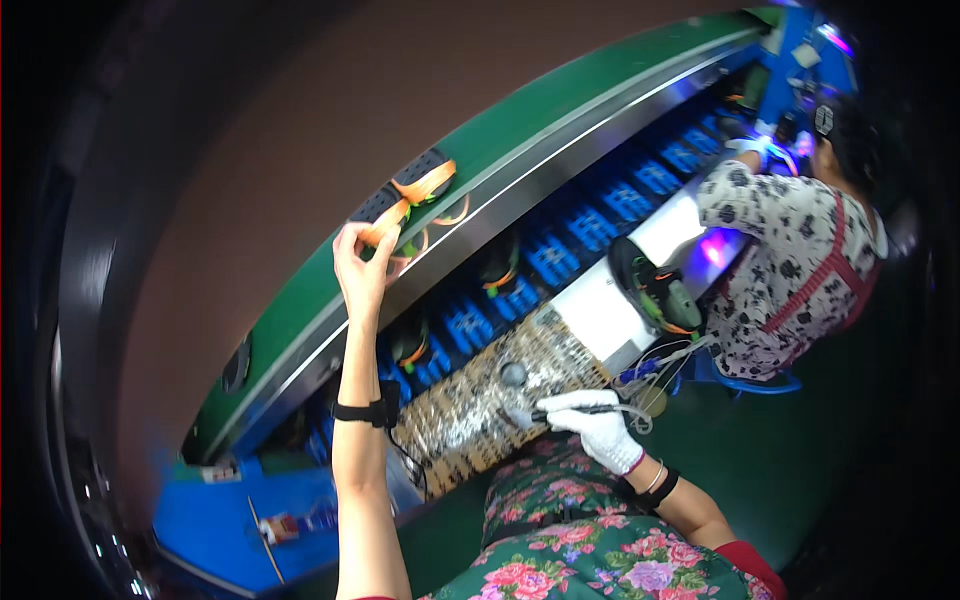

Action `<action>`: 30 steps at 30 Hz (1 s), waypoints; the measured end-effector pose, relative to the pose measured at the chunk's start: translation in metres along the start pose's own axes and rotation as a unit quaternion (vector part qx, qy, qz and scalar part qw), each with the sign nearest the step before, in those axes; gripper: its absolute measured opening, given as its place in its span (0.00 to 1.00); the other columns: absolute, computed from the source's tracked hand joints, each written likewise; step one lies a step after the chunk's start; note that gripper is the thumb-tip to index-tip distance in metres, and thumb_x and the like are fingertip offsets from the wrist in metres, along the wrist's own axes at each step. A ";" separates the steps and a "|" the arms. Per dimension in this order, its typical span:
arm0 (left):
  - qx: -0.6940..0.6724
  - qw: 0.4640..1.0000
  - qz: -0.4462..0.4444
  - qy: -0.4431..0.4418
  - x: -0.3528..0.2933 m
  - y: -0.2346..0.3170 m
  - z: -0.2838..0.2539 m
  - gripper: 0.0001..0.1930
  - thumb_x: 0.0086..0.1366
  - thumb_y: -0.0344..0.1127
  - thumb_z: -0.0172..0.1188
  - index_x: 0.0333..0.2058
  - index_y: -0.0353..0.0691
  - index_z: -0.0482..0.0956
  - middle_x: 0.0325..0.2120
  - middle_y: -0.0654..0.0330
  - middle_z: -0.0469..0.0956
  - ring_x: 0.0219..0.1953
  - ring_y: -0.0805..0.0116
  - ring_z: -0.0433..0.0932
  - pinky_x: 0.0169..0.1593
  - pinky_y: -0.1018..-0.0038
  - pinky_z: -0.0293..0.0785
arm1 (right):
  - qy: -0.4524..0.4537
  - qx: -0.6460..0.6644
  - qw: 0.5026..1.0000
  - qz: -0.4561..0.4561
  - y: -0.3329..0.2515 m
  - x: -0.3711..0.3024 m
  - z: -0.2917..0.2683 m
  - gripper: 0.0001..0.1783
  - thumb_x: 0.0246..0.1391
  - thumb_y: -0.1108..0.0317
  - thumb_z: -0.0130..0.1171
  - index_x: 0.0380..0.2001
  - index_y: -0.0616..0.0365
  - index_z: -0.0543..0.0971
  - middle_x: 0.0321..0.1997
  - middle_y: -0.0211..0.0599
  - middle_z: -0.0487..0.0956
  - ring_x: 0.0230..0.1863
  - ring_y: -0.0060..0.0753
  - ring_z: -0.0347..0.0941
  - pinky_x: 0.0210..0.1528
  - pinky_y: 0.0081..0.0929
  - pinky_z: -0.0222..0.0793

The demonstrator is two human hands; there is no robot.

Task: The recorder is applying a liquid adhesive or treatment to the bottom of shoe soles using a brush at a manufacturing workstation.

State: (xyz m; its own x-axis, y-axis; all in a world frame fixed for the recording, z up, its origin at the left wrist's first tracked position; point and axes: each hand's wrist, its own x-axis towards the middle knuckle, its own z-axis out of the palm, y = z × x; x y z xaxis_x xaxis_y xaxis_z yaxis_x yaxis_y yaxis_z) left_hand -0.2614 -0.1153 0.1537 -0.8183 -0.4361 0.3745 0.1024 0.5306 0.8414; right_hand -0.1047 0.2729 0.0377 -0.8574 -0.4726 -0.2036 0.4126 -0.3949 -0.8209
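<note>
My bare left hand [363, 262] reaches far up to the green conveyor belt [300, 295] and pinches the orange strap of a dark-soled sandal [378, 206]. Right beside it on the belt lies a second sandal [432, 178], also with an orange strap. My right hand [600, 432], in a white glove, is closed around a dark pen-like brush handle [578, 408] with a clear tube behind it. The brush's pale tip is blurred and points left, over a worktop [450, 425] covered in stained, shiny film. A small round grey cup [513, 374] stands on that worktop.
A lower line of blue racks [555, 262] carries several dark sandals. Dark footwear [655, 290] sits by a white board [600, 320]. At right a co-worker [790, 250] sits on a blue stool [765, 384]. A dark sole [237, 365] lies at the belt's near-left end.
</note>
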 end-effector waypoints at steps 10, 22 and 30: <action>-0.272 0.953 -0.135 -0.011 0.054 0.024 0.073 0.12 0.72 0.36 0.73 0.49 0.44 0.80 0.46 0.60 0.80 0.45 0.65 0.81 0.53 0.61 0.84 | 0.053 0.026 0.998 -0.030 0.012 -0.012 -0.023 0.14 0.63 0.81 0.68 0.51 0.68 0.90 0.51 0.45 0.91 0.48 0.30 0.87 0.53 0.28 0.84; -0.225 0.967 -0.026 0.120 -0.239 0.011 -0.090 0.52 0.63 0.27 0.71 0.81 0.44 0.52 0.76 0.48 0.58 0.78 0.48 0.61 0.76 0.50 0.68 | -0.044 0.060 0.997 -0.031 -0.036 0.006 0.006 0.12 0.63 0.80 0.68 0.49 0.66 0.90 0.53 0.45 0.91 0.56 0.35 0.86 0.64 0.32 0.80; -0.520 0.763 -0.382 0.019 -0.262 -0.015 -0.049 0.22 0.50 0.39 0.58 0.41 0.31 0.83 0.37 0.48 0.88 0.39 0.49 0.87 0.53 0.58 0.85 | -0.148 0.112 0.982 -0.032 -0.069 0.018 0.061 0.16 0.61 0.80 0.69 0.52 0.68 0.88 0.57 0.55 0.88 0.59 0.45 0.86 0.63 0.39 0.82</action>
State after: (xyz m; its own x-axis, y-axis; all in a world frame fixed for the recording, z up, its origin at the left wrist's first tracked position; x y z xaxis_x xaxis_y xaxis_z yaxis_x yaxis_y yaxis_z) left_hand -0.0208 -0.0441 0.0620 -0.8491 -0.3601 -0.3864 0.0130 -0.7456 0.6663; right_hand -0.1298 0.2438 0.1228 -0.7702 -0.6368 0.0351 0.4474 -0.5787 -0.6819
